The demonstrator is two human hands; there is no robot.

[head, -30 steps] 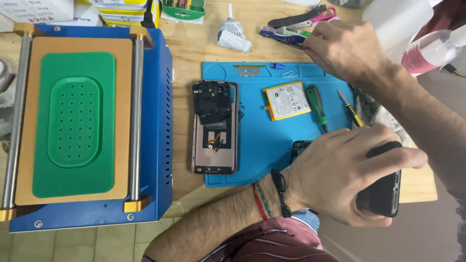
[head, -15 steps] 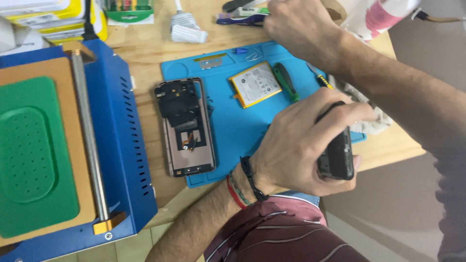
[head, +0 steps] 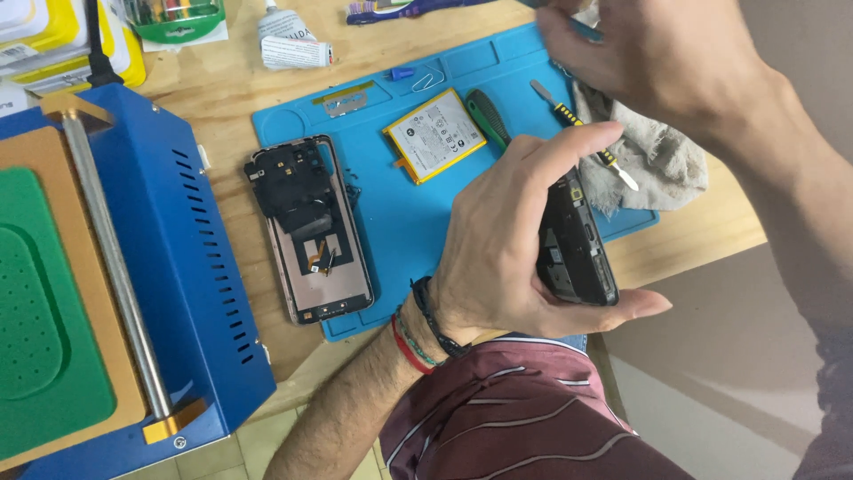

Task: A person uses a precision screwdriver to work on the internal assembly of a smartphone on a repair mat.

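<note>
Left hand (head: pixel 506 258) clamps black phone body (head: pixel 576 244) by its edges; keep level. Right hand (head: pixel 657 53), far right, grasp unclear, over grey rag (head: pixel 657 156).

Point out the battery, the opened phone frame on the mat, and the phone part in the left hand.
battery (head: pixel 435 135), head view, middle of its pale face.
opened phone frame (head: pixel 308 228), head view, centre of its inside.
phone part (head: pixel 576 244), head view, dark exposed inner side.

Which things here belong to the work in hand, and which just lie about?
In use:
left hand, gripping a dark phone part
right hand, above the grey cloth

Lying about:
open phone frame
yellow battery
green screwdriver
glue tube
blue machine
</note>
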